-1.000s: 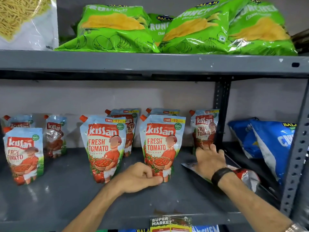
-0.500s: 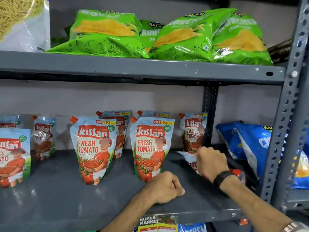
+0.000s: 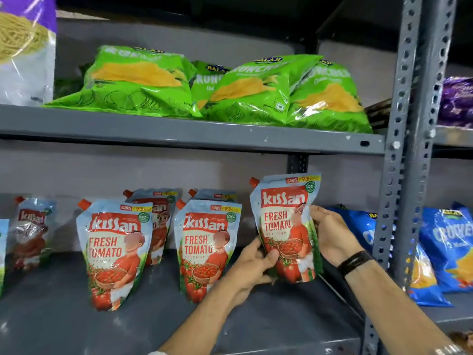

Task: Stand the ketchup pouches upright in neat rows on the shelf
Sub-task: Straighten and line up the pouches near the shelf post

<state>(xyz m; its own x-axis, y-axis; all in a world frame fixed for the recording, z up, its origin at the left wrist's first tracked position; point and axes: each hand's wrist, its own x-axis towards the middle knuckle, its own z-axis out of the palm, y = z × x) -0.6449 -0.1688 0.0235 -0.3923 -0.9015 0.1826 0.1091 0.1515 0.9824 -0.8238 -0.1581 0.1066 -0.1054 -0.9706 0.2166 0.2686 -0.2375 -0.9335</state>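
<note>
I hold one ketchup pouch (image 3: pixel 286 226) upright at the right end of the grey shelf (image 3: pixel 64 316), its base just above or on the shelf floor. My left hand (image 3: pixel 249 269) grips its lower left edge and my right hand (image 3: pixel 330 235) clasps its right side. Two pouches stand in the front row, one (image 3: pixel 112 252) on the left and one (image 3: pixel 204 247) beside my left hand. Behind them stand two more pouches (image 3: pixel 160 213) (image 3: pixel 217 196). Another pouch (image 3: pixel 32 231) stands at the far left back.
A perforated grey upright post (image 3: pixel 407 175) bounds the shelf on the right. Blue snack bags (image 3: pixel 445 249) fill the neighbouring bay. Green chip bags (image 3: pixel 210 90) lie on the shelf above, with a noodle bag (image 3: pixel 25 52) at its left.
The pouch that lay flat at the right of the shelf is now raised upright between both hands. My left hand moved right from the shelf floor to it. The camera shifted right and tilted up.
</note>
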